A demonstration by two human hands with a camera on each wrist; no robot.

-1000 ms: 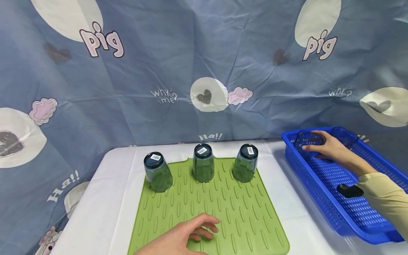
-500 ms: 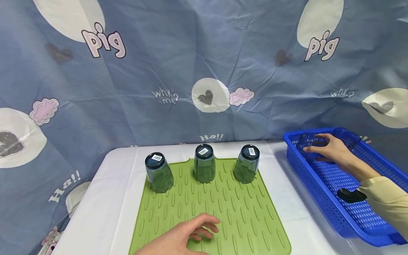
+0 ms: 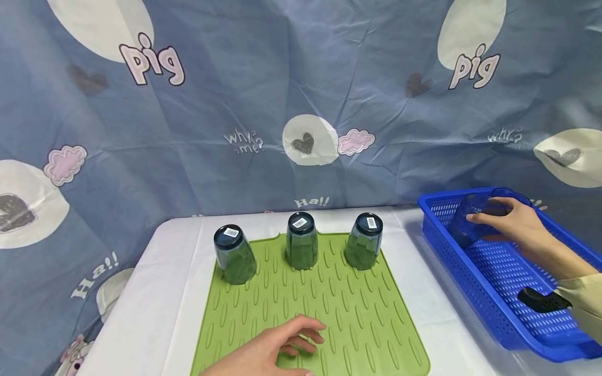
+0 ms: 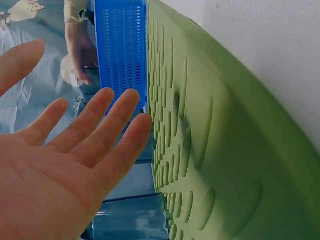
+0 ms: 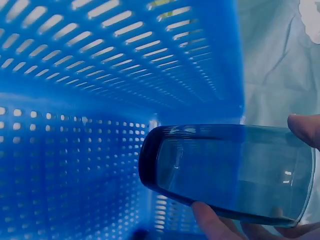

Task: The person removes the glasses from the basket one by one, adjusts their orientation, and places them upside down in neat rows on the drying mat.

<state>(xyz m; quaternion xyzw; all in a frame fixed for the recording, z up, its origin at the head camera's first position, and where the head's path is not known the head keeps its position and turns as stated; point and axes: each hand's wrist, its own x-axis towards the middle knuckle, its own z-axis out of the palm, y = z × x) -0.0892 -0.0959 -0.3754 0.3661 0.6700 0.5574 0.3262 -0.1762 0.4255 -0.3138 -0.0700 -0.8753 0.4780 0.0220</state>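
My right hand (image 3: 524,224) grips a blue-tinted drinking glass (image 3: 467,222) inside the blue basket (image 3: 470,284). In the right wrist view this glass (image 5: 225,172) has thumb and fingers on opposite sides near its rim, and its thick dark base points down into the basket. Behind the hand, the rim of another glass (image 3: 505,193) partly shows. My left hand (image 3: 275,347) hovers over the near part of a green ridged mat (image 3: 338,313), its fingers loosely bent around nothing. Three upside-down glasses stand along the mat's far edge: left (image 3: 235,256), middle (image 3: 301,243), right (image 3: 363,243).
A white-covered table (image 3: 141,313) bears the mat and the basket. A blue printed cloth (image 3: 263,104) hangs behind it. The basket has raised perforated walls at the table's right side. A black device (image 3: 543,300) sits at my right wrist.
My right hand has shifted right within the basket, and the glass it grips now leans, its rim toward the right. My left hand and the three glasses on the mat stay put.
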